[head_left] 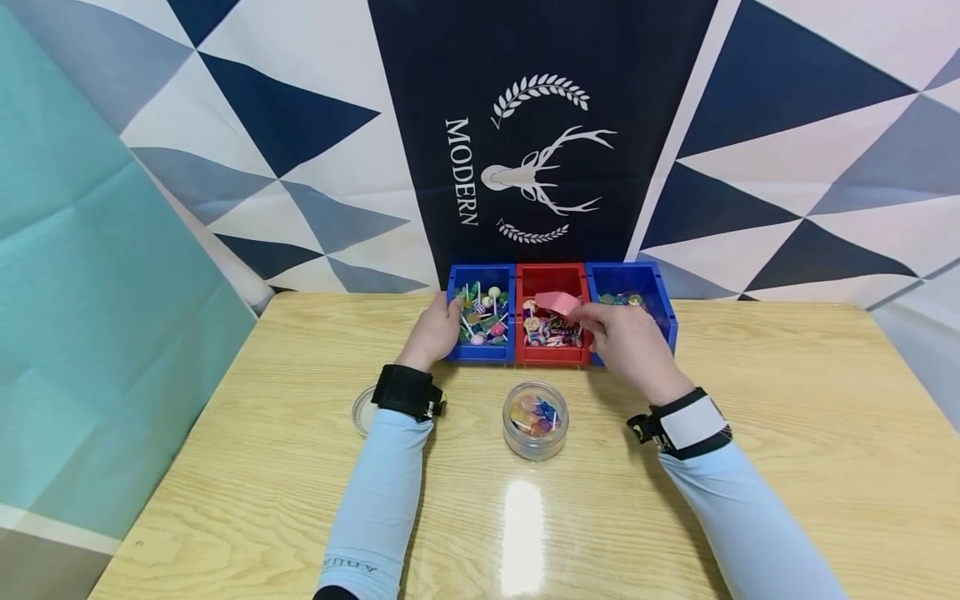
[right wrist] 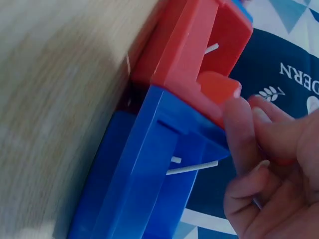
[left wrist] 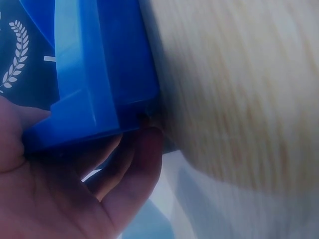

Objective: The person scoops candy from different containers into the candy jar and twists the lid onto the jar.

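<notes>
Three joined bins stand against the wall: a blue bin point(head_left: 480, 353) on the left, a red bin point(head_left: 553, 357) in the middle and another blue bin point(head_left: 664, 302) on the right. Small lollipops and candies lie inside them. My left hand point(head_left: 435, 332) grips the outer side of the left bin, thumb on one side of its wall and fingers on the other point(left wrist: 75, 109). Between thumb and fingertips, my right hand point(head_left: 632, 346) pinches a small pink scoop point(head_left: 557, 302). The scoop is over the lollipops in the red bin, and its handle end is hidden by the fingers.
In front of the bins stands a clear round jar point(head_left: 534, 448) with colourful candies in it. A clear round lid point(head_left: 362, 412) lies on the wooden table point(head_left: 285, 500), partly behind the left wrist. A patterned cloth point(head_left: 540, 50) hangs behind the bins.
</notes>
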`<action>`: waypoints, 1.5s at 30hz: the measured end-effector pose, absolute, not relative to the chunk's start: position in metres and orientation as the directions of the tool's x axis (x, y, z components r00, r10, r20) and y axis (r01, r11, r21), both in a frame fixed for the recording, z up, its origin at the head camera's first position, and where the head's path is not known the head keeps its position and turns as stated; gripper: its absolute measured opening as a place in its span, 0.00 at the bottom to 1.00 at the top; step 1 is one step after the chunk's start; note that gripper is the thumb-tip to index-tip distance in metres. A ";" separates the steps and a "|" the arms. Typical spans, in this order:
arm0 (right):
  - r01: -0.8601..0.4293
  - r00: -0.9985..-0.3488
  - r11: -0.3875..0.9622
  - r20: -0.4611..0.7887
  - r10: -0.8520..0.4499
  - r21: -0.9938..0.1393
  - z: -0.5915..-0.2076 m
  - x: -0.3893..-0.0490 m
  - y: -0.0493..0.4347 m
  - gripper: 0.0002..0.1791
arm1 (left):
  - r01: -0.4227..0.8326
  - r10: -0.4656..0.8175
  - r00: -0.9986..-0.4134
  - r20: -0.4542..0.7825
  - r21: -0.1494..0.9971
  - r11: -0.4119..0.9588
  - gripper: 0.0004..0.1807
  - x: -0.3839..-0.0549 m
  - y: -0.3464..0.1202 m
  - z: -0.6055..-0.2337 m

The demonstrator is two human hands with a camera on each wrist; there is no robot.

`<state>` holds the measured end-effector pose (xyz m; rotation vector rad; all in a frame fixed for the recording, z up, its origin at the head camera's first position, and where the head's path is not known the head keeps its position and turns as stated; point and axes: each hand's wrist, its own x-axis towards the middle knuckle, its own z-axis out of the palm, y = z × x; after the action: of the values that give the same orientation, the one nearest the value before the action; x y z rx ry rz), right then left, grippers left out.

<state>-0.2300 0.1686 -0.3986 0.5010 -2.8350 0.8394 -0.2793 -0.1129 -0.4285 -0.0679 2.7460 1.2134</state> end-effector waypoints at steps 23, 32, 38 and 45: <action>-0.165 -0.973 0.615 0.027 -0.228 -0.771 -0.393 -0.229 0.180 0.13 | -0.088 0.022 -0.990 -0.142 0.724 0.685 0.28 -0.278 -0.115 -0.429; -0.059 -0.975 0.540 -0.067 -0.211 -0.839 -0.397 -0.231 0.178 0.21 | -0.087 0.024 -0.990 -0.140 0.731 0.677 0.27 -0.280 -0.114 -0.429; 0.027 -0.968 0.456 -0.137 -0.210 -0.890 -0.401 -0.235 0.181 0.22 | -0.086 0.026 -0.990 -0.140 0.730 0.678 0.27 -0.279 -0.113 -0.426; 0.003 -0.949 0.480 -0.153 -0.275 -0.877 -0.411 -0.232 0.162 0.19 | -0.085 0.029 -0.989 -0.143 0.728 0.680 0.28 -0.278 -0.114 -0.426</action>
<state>-0.2315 0.1624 -0.4106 0.2766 -2.9300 1.7382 -0.2785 -0.1139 -0.4265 -0.0463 2.7468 1.2013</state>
